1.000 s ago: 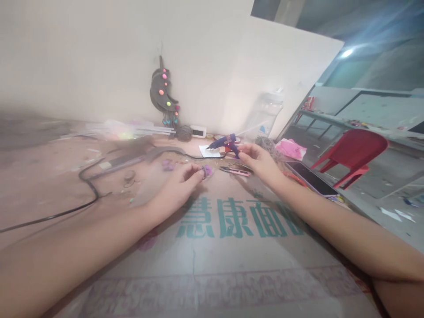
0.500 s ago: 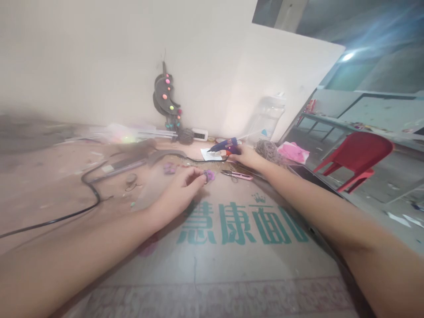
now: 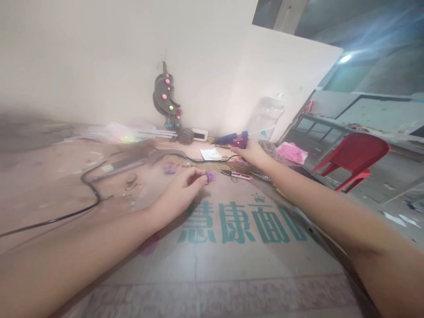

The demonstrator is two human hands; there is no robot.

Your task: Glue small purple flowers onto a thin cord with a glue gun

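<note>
My right hand (image 3: 251, 152) is wrapped round the handle of a dark blue glue gun (image 3: 232, 140), held up at the back of the table with its nozzle toward the left. A black cord runs leftward from it. Between the thumb and fingertips of my left hand (image 3: 187, 184) is a small purple flower-like piece (image 3: 210, 176), partly hidden. Another purple piece (image 3: 170, 168) lies on the table to the left of it. Just right of my left hand lie pink-handled thread snips (image 3: 236, 175). A white paper (image 3: 210, 154) lies below the glue gun's nozzle.
A grey moon-shaped ornament with coloured balls (image 3: 164, 95) hangs on the wall. Along the back stand a small white timer (image 3: 200, 134), grey yarn (image 3: 186, 136) and a clear bottle (image 3: 268, 115). A pink cloth (image 3: 292, 153) lies right; a red chair (image 3: 356, 157) stands beyond.
My right hand has raised the glue gun off the white paper and moved it a little to the right. My left hand has stayed in place with the purple piece.
</note>
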